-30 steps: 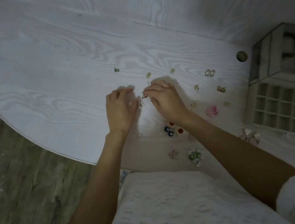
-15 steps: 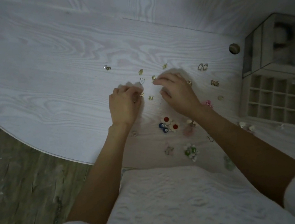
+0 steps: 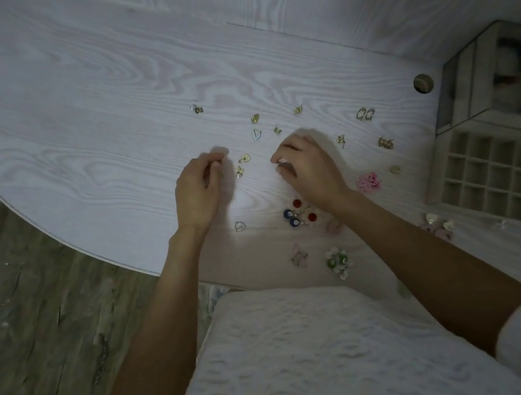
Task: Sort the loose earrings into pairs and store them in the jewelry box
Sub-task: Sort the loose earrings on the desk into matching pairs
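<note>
Several loose earrings lie scattered on the white wood-grain table [image 3: 104,148]. My left hand [image 3: 197,191] rests with fingers curled, thumb against the index tip, and nothing shows in it. Just to its right lie two small gold earrings [image 3: 243,164]. My right hand [image 3: 308,168] pinches a small shiny earring [image 3: 280,161] at its fingertips. A heart-outline earring [image 3: 256,134] lies beyond the hands, between them. The jewelry box [image 3: 448,164] stands open at the right with a grid of small compartments.
Gold hoops [image 3: 365,114], a pink flower earring [image 3: 368,182], red and blue studs [image 3: 297,215], a clear heart [image 3: 240,226] and a green-white flower [image 3: 337,260] lie around my right arm. A round hole [image 3: 423,83] sits near the box. The table's curved edge drops to the floor at left.
My hands have drawn apart. The left hand has pulled back off the two gold earrings, and the right hand has come back toward me with a small earring pinched.
</note>
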A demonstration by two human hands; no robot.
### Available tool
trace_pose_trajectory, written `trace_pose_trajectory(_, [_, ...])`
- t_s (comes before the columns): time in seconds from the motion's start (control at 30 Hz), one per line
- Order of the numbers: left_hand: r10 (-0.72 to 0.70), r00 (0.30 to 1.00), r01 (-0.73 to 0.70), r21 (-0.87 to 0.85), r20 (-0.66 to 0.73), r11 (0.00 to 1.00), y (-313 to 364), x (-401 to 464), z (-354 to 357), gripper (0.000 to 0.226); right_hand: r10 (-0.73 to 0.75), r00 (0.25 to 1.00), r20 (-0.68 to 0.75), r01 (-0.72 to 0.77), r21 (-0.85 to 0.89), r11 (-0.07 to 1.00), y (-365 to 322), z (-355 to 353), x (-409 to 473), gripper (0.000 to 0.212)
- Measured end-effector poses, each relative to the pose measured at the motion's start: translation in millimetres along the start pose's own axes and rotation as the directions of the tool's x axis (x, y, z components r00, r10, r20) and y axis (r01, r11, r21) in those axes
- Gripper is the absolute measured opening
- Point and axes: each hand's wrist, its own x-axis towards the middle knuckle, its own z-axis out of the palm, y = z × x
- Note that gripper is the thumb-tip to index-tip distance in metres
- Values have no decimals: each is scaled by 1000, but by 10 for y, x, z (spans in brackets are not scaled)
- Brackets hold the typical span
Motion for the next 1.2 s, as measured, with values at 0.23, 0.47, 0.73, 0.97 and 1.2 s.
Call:
trace_pose_trajectory(0.23, [-15,999,12,59,40,998,-45,-25,33,31,-47,999,24,48,-52,998,23,-162,239,15])
trace_pose_trajectory(0.47, [58,998,-53,216,-18,975,-76,-56,117,31,-152,986,72,155,-43,987,-137,-34,264,19])
trace_pose_trajectory(0.73, [74,995,-51,307,-63,950,-51,-12,201,9,-141,986,86,146,-59,988,-147,49,393,17])
trace_pose_trajectory(0.97, [85,994,-55,337,-73,940,-54,-3,209,12,184,979,-87,-173,123,977,239,-341,386,22])
trace_pose_trajectory(1.2, [98,991,-55,400,-87,915,-29,-25,225,17,156,988,-14,-156,24,988,316,-263,185,21])
